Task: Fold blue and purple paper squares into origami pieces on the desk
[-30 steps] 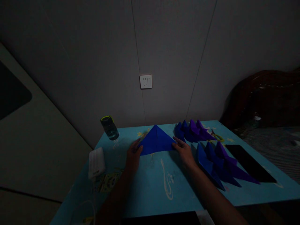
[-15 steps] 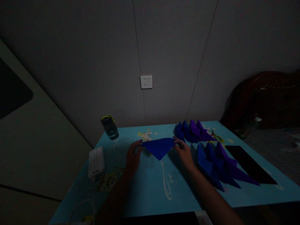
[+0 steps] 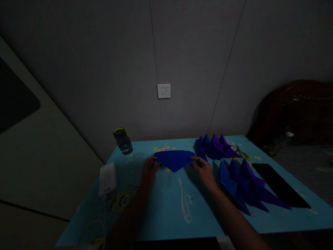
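A sheet of blue paper (image 3: 174,160), folded to a triangle with its point toward me, is held up a little above the table. My left hand (image 3: 150,167) pinches its left corner between thumb and fingers. At the opposite corner my right hand (image 3: 203,168) has its fingers closed on the paper. Right of my right forearm lie several folded paper boats or similar pointed shapes, blue ones (image 3: 234,185) and a purple one (image 3: 256,180). Behind them stands another row of blue and purple folded shapes (image 3: 217,146).
On the light blue table (image 3: 200,218) a water bottle (image 3: 123,141) stands at the back left, near a white power bank (image 3: 108,179) with a cable. A printed card (image 3: 121,200) lies by my left forearm. Scissors (image 3: 243,154) and a black flat slab (image 3: 279,184) are at the right.
The paper's lower point has risen slightly and the sheet shows a wider, more bowed face. Both hands still hold its two corners; the view has shifted slightly.
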`<state>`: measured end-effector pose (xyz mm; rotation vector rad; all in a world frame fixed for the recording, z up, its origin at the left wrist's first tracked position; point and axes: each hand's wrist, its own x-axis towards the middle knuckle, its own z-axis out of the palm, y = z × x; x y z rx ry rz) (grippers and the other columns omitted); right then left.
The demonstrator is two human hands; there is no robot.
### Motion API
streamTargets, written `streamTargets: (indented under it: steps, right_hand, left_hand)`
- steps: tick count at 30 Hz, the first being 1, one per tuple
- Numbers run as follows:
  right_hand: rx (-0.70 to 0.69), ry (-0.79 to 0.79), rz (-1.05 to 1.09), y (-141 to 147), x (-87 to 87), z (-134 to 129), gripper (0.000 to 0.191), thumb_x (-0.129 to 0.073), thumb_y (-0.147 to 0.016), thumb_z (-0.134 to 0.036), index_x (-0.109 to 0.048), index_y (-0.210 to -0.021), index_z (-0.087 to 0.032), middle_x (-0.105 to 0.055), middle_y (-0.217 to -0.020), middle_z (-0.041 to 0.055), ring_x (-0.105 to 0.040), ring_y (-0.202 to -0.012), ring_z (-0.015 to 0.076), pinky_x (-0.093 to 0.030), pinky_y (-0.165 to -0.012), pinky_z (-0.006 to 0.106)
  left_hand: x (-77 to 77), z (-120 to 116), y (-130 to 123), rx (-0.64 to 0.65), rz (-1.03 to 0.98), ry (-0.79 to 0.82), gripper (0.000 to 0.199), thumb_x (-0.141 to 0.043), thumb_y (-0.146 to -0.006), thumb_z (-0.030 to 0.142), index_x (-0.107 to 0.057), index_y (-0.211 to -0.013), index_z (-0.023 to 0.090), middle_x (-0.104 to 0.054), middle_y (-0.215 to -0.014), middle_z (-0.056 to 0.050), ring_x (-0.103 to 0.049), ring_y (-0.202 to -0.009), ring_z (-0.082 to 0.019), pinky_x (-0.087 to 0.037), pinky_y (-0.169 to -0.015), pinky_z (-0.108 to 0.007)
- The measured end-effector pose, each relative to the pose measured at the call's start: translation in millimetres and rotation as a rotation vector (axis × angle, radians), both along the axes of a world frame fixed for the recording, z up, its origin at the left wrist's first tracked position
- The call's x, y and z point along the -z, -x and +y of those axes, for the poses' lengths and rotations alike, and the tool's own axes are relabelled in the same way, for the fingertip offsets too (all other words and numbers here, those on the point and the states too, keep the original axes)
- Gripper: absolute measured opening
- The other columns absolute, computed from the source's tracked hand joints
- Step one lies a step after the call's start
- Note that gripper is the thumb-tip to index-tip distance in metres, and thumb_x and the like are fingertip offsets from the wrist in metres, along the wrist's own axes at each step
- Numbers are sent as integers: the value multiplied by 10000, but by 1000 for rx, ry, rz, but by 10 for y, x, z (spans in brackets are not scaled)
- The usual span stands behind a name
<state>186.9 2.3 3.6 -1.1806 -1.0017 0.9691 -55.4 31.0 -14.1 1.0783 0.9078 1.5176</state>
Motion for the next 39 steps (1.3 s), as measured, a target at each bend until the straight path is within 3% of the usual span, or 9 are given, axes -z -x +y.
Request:
streamTargets:
  steps: [6,22,29,33,36,39]
  right_hand:
    - [-53,-3,-42,7,-54,-29,490,-766,-706,-456,-707,-1100,-170,-731,-890,61,-650,-799,213,-491,-730,333]
    - [18,-76,-130,9,-138,-55,374,-729,-716,-536,-718,-848,-187,-711,-791,51,-629,-784,233,-474,-728,332]
    - [59,-62,-160,-5,-101,-42,391,-727,-719,-543,-715,-846,-174,-720,-804,61,-638,-786,239,-470,-744,352]
    - [41,-65,-74,20,-90,-48,429,-738,-722,-518,-685,-985,-184,-704,-772,38,-647,-759,222,-485,-702,332]
    - [54,-70,12,37,-96,-52,587,-765,-713,-479,-577,-1193,-199,-675,-702,-4,-649,-704,202,-483,-654,310]
    - [86,-43,8,50,-110,-53,572,-777,-685,-510,-596,-1125,-193,-683,-675,8,-658,-681,214,-490,-629,319]
  left_hand:
    - [-1,-2,-7,-45,91,-36,309,-740,-760,400,-621,-965,201,-653,-833,7,-635,-794,-143,-504,-779,-267]
    - [0,-24,-12,-86,36,-36,361,-725,-753,484,-565,-899,195,-642,-854,-1,-658,-827,-167,-546,-816,-337]
    - [-52,-17,-14,-92,13,-30,365,-744,-737,474,-552,-853,186,-609,-747,50,-672,-707,-136,-583,-761,-335]
    - [-116,-44,-10,-116,58,4,430,-758,-725,452,-541,-999,201,-663,-751,50,-688,-600,-135,-581,-657,-300]
    - [-160,-73,-19,-118,92,26,585,-745,-748,425,-468,-1217,212,-721,-776,25,-703,-586,-148,-577,-653,-303]
    - [-168,-81,-35,-113,104,44,575,-736,-754,421,-483,-1211,180,-720,-681,20,-705,-552,-174,-570,-605,-308]
